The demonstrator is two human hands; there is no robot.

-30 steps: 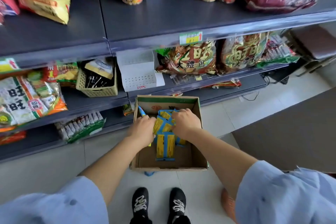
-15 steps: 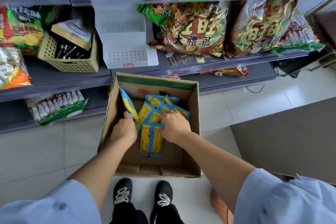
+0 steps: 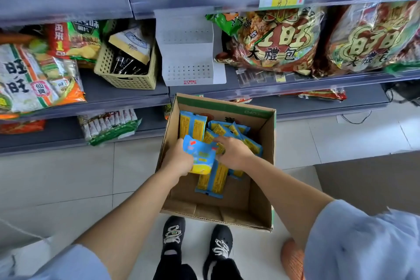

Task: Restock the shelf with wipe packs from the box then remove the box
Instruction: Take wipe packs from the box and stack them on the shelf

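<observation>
Cardboard box [image 3: 261,177] sits open on the tiled floor [image 3: 68,177], close in front of the bottom shelf [image 3: 56,136]. The left hand [image 3: 178,161] reaches into the box's left side and grips one wipe pack [image 3: 200,154], fingers curled round its near-left edge. This pack is raised above the pile with its blue printed face up. Its long axis runs roughly away from the person, yellow end nearest them. The right hand [image 3: 235,154] lies over the pile just beside it, fingers [image 3: 221,141] stretched leftwards to the held pack's right edge; whether they pinch it or only touch it cannot be told. The loose packs [image 3: 229,130] fan out beneath, pointing diagonally towards the far right corner. An upright pack [image 3: 193,126] stands on end against the far-left wall, and a flat pack [image 3: 212,180] lies on the box bottom, lengthwise towards the person. A white divider [image 3: 188,52] and a beige basket [image 3: 127,75] stand on the shelf above.
</observation>
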